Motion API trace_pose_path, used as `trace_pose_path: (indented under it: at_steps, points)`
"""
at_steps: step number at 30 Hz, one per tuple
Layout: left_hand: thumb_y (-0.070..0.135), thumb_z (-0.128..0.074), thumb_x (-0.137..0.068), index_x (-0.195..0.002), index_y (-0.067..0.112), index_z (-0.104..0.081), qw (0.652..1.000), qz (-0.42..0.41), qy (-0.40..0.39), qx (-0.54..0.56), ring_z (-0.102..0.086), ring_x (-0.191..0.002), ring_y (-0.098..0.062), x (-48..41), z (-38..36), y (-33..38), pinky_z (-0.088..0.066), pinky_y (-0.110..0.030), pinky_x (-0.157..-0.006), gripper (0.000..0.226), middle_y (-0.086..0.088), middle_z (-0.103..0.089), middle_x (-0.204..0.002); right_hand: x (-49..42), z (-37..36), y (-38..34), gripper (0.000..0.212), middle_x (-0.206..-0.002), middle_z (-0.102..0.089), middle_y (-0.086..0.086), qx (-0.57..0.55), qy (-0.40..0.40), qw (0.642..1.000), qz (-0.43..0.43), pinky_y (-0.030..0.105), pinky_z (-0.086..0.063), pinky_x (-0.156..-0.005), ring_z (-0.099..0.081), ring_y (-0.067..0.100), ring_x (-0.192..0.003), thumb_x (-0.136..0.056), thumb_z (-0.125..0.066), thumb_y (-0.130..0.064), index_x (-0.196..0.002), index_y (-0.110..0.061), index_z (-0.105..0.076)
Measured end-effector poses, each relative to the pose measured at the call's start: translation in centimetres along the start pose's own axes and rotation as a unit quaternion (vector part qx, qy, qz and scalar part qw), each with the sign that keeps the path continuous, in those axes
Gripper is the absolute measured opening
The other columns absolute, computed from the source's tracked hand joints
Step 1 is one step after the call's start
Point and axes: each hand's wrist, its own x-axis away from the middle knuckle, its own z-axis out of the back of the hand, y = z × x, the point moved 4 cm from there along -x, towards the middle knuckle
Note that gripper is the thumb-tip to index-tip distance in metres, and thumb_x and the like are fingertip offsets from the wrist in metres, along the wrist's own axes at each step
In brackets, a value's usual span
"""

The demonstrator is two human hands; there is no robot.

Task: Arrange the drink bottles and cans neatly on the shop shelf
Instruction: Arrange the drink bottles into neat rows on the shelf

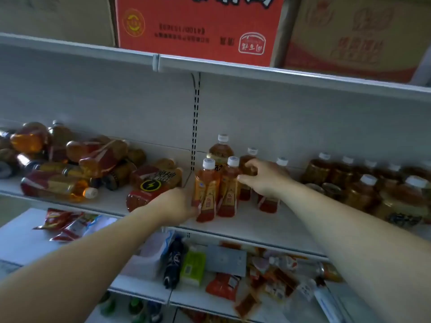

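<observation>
- Currently squaring up the standing bottles mid-shelf [256,226].
- Left hand [179,203] grips the front-left bottle [206,183] low down.
- Right hand [265,180] has fingers curled round a back-row bottle [245,162].
- Next, probably: stand the toppled pile [81,164] upright, one at a time.

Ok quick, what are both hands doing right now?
Left hand: grips the front-left bottle.
Right hand: fingers curled round a back bottle.
</observation>
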Motion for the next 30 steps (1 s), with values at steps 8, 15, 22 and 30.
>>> trace_pose_path:
  at_steps: [8,15,22,30]
  points:
    - [0.034,-0.078,-0.072,-0.137,0.023,-0.031,0.973,0.034,0.034,0.225,-0.054,-0.113,-0.017,-6.6,-2.4,-1.6,-0.046,-0.034,-0.094,0.081,0.005,-0.054,-0.120,-4.3,-5.1,0.2,0.059,-0.116,-0.059,-0.015,-0.193,-0.006,0.981,-0.033,0.029,-0.044,-0.082,-0.057,0.011,-0.106,-0.077,-0.071,-0.053,-0.128,-0.034,-0.048]
    - [0.024,-0.085,-0.063,-0.130,0.030,-0.032,0.916,0.093,0.119,0.371,-0.059,-0.097,-0.011,-7.0,-5.2,-1.6,-0.051,-0.033,-0.084,0.086,0.009,-0.060,-0.108,-3.8,-8.3,2.2,0.076,-0.123,-0.056,-0.012,-0.308,-0.006,0.951,-0.002,0.038,-0.044,-0.098,-0.056,0.015,-0.112,-0.076,-0.077,-0.041,-0.136,-0.039,-0.030]
    - [0.015,-0.081,-0.070,-0.118,0.030,-0.043,0.878,0.085,0.153,0.446,-0.063,-0.095,-0.010,-6.0,-7.1,2.4,-0.054,-0.036,-0.083,0.063,0.006,-0.065,-0.105,-0.4,-6.6,7.1,0.069,-0.101,-0.059,-0.022,-0.381,0.089,0.920,-0.003,0.024,-0.044,-0.084,-0.057,-0.004,-0.094,-0.077,-0.080,-0.029,-0.133,-0.027,-0.041]
    - [0.023,-0.083,-0.069,-0.123,0.032,-0.048,0.888,0.003,0.094,0.451,-0.063,-0.101,-0.012,-6.9,-10.9,11.3,-0.052,-0.041,-0.092,0.065,0.011,-0.066,-0.104,5.2,-2.3,14.1,0.054,-0.101,-0.066,-0.014,-0.387,0.182,0.902,-0.055,0.025,-0.047,-0.082,-0.062,0.003,-0.096,-0.069,-0.078,-0.041,-0.115,-0.037,-0.050]
